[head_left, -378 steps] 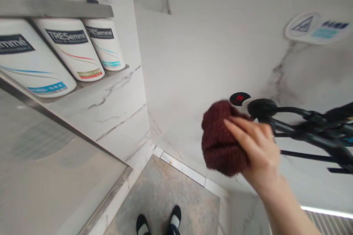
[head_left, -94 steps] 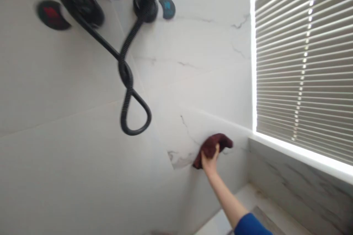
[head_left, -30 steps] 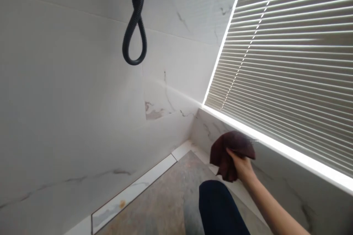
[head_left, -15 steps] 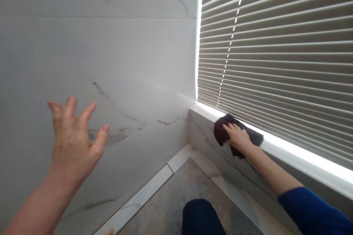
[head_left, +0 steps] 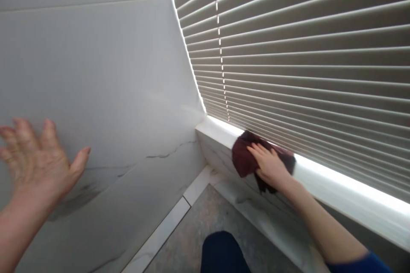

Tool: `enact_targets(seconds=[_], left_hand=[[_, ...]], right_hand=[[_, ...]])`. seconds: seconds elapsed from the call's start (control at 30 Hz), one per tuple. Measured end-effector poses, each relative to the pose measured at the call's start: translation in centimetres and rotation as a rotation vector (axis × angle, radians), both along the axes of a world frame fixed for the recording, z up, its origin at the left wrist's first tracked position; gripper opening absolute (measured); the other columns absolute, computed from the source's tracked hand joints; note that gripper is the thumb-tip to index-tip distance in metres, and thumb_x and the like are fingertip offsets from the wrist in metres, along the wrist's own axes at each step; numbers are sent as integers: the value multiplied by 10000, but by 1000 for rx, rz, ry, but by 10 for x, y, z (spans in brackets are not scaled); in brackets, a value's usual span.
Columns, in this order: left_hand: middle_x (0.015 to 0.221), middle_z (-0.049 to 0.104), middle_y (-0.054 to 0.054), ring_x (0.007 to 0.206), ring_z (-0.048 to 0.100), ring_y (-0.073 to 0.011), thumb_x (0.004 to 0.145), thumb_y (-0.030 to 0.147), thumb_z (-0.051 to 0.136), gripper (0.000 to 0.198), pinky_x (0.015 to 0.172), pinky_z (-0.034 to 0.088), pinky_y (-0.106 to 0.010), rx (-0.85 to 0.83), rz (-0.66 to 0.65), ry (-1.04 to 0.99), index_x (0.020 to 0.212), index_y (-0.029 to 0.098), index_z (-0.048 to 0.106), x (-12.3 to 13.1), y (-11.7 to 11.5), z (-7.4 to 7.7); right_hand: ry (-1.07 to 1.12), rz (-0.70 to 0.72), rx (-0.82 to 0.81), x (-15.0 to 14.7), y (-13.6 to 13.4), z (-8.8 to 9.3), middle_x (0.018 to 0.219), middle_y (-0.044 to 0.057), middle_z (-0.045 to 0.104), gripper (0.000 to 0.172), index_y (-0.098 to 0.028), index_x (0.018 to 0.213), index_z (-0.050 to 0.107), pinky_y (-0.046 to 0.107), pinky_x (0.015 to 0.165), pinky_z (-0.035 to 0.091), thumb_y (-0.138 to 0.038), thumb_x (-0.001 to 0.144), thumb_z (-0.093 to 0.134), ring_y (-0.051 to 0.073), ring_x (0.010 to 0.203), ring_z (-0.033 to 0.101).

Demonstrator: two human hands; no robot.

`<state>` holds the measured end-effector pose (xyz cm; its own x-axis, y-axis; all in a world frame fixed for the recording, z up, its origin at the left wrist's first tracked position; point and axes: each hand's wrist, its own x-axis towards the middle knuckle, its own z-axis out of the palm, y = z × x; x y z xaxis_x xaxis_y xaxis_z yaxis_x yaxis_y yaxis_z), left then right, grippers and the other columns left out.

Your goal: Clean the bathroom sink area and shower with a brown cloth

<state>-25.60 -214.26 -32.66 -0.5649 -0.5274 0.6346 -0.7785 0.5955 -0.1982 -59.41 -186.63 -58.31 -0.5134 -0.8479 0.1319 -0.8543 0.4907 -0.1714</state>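
Observation:
A dark maroon cloth (head_left: 243, 158) lies over the white window sill (head_left: 218, 131), part of it hanging down the sill's front face. My right hand (head_left: 270, 166) presses on the cloth from above, fingers pointing toward the corner. At the left, my left hand (head_left: 38, 162) has its fingers spread in front of the marble-patterned wall (head_left: 112, 72) and holds nothing. Whether its palm touches the wall cannot be made out.
White horizontal blinds (head_left: 304, 59) hang just above the sill, with bright light along their lower edge. Below are the grey floor (head_left: 185, 239), a white skirting strip (head_left: 163, 232) and a dark-clothed knee (head_left: 222, 251).
The view has shifted, and the blinds fill more of it. My left hand appears farther left and lower. My right hand remains on the cloth, which shows slightly farther left and more spread.

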Motion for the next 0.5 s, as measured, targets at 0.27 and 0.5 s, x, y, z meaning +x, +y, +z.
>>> enact_targets(seconds=[0.27,0.5], left_hand=[[1458,-225,-297,1307,-209,-514,748,692,364,1056,998,-123,-688,80,53,18,1422,17,-90,1,-38,-22],[1471,-185,-303,1320,-172,-519,727,701,426,1093,1003,-98,-714,30,91,76,1429,10,-49,-7,-37,-29]], right_hand=[[130,-222,157,0,52,-2,1365,228,438,602,-105,1342,432,628,847,420,-165,743,436,394,1265,373],[-39,-107,157,-3,-133,27,1390,274,350,614,-101,1381,365,660,876,338,-253,796,473,428,1270,303]])
